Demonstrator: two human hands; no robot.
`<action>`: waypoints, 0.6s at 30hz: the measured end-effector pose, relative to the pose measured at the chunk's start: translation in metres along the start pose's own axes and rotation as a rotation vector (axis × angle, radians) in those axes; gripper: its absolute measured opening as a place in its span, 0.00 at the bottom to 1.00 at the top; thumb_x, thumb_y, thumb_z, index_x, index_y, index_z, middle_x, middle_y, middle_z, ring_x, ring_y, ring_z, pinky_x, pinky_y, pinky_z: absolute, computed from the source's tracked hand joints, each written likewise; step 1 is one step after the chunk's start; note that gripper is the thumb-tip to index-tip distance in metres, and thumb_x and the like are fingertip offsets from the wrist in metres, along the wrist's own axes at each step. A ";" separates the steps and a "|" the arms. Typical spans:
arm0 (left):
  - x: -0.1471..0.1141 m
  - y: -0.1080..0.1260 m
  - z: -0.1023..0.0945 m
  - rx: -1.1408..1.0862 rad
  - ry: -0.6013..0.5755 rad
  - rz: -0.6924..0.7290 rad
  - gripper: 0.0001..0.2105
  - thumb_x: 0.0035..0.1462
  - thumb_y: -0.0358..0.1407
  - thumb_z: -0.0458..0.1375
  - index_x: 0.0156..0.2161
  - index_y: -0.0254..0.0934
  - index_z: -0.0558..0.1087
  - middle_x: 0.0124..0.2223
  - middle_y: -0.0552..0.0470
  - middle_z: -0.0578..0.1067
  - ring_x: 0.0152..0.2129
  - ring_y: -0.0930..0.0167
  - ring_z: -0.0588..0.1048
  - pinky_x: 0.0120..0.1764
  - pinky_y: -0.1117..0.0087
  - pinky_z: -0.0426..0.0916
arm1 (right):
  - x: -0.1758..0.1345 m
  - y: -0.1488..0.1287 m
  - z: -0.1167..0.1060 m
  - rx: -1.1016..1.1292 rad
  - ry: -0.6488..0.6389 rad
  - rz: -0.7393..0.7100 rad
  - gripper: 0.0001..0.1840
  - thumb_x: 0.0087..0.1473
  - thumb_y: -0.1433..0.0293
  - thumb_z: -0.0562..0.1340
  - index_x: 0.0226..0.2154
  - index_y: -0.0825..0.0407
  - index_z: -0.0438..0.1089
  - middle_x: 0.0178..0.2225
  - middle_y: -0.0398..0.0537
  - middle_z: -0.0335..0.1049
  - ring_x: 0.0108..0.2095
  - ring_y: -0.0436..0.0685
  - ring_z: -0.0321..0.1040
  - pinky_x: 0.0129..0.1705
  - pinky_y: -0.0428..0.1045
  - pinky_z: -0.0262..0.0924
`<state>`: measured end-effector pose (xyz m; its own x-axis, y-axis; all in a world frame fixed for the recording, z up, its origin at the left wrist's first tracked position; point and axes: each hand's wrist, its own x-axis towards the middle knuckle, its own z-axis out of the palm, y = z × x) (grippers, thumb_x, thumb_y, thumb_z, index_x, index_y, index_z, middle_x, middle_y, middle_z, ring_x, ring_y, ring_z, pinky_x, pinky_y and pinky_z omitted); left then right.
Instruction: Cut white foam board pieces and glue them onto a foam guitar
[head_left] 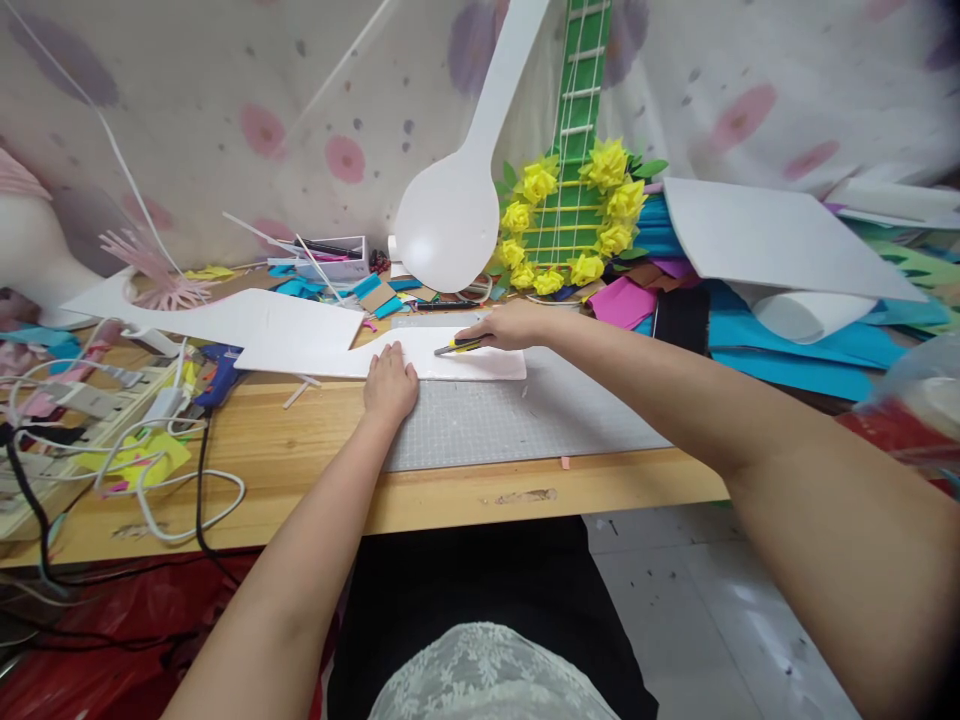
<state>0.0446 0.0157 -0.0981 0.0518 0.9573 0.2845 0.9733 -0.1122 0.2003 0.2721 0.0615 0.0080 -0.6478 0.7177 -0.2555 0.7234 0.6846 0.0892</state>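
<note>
My right hand (516, 325) grips a yellow and black utility knife (466, 344). The knife's blade points left and meets a long white foam board (480, 366). My left hand (391, 382) lies flat on the board's near edge, fingers stretched out, left of the blade. Beneath the board's right part is a grey gridded cutting mat (480, 430). Another white board piece (300, 335), with a curved upper edge and a notch, extends to the left; I cannot tell whether it joins the board under my hands.
Behind stand a white lute-shaped cutout (450, 225) and a green stringed model (581, 110) with yellow paper flowers. A small white box (337, 265) holds pens. Coloured sheets (780, 345) pile up at right. Cables (150, 490) and a blue glue gun (223, 375) lie at left.
</note>
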 end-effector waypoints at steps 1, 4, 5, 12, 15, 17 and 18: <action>0.000 0.000 0.000 0.000 -0.001 0.001 0.24 0.56 0.33 0.42 0.57 0.22 0.57 0.57 0.36 0.64 0.57 0.64 0.59 0.58 0.60 0.51 | -0.002 0.003 0.001 0.003 -0.002 0.005 0.24 0.56 0.63 0.51 0.56 0.35 0.57 0.48 0.43 0.70 0.39 0.57 0.67 0.34 0.48 0.50; 0.000 0.001 -0.002 0.003 -0.005 0.001 0.24 0.57 0.33 0.42 0.57 0.22 0.57 0.57 0.36 0.64 0.57 0.63 0.59 0.58 0.59 0.51 | -0.008 0.009 0.006 0.024 0.003 0.013 0.24 0.56 0.62 0.51 0.56 0.34 0.57 0.47 0.43 0.70 0.38 0.56 0.67 0.35 0.48 0.50; 0.000 0.001 -0.002 0.006 -0.007 -0.001 0.24 0.57 0.34 0.41 0.57 0.22 0.57 0.57 0.36 0.64 0.57 0.63 0.59 0.58 0.59 0.51 | -0.010 0.011 0.007 0.030 0.007 0.011 0.24 0.56 0.62 0.51 0.56 0.34 0.57 0.47 0.43 0.70 0.38 0.56 0.67 0.35 0.48 0.50; 0.000 0.000 -0.002 0.011 -0.021 0.007 0.24 0.57 0.34 0.41 0.57 0.22 0.57 0.57 0.36 0.63 0.57 0.63 0.59 0.59 0.60 0.51 | -0.019 0.021 0.014 0.035 0.013 0.028 0.22 0.57 0.61 0.51 0.55 0.32 0.58 0.47 0.42 0.70 0.36 0.55 0.67 0.34 0.47 0.50; 0.001 0.000 -0.002 0.006 -0.018 0.010 0.24 0.57 0.34 0.42 0.57 0.22 0.57 0.57 0.36 0.63 0.57 0.63 0.59 0.58 0.59 0.51 | -0.029 0.033 0.020 0.023 0.008 0.056 0.22 0.58 0.60 0.49 0.55 0.33 0.57 0.47 0.42 0.70 0.36 0.55 0.67 0.33 0.47 0.51; 0.001 -0.001 -0.001 0.004 -0.014 0.009 0.24 0.57 0.33 0.42 0.57 0.21 0.57 0.57 0.35 0.63 0.57 0.63 0.59 0.58 0.59 0.51 | -0.037 0.041 0.026 0.024 0.007 0.058 0.23 0.58 0.60 0.48 0.56 0.34 0.57 0.47 0.44 0.70 0.36 0.55 0.67 0.33 0.47 0.52; 0.001 -0.001 -0.001 0.003 -0.012 0.009 0.24 0.57 0.33 0.42 0.57 0.21 0.57 0.57 0.35 0.63 0.57 0.63 0.59 0.58 0.59 0.51 | -0.041 0.045 0.030 0.027 0.010 0.054 0.23 0.58 0.59 0.48 0.56 0.34 0.57 0.47 0.44 0.70 0.36 0.56 0.67 0.33 0.47 0.52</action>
<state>0.0438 0.0165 -0.0968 0.0631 0.9593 0.2754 0.9734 -0.1200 0.1951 0.3379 0.0590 -0.0064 -0.6100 0.7546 -0.2418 0.7633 0.6415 0.0766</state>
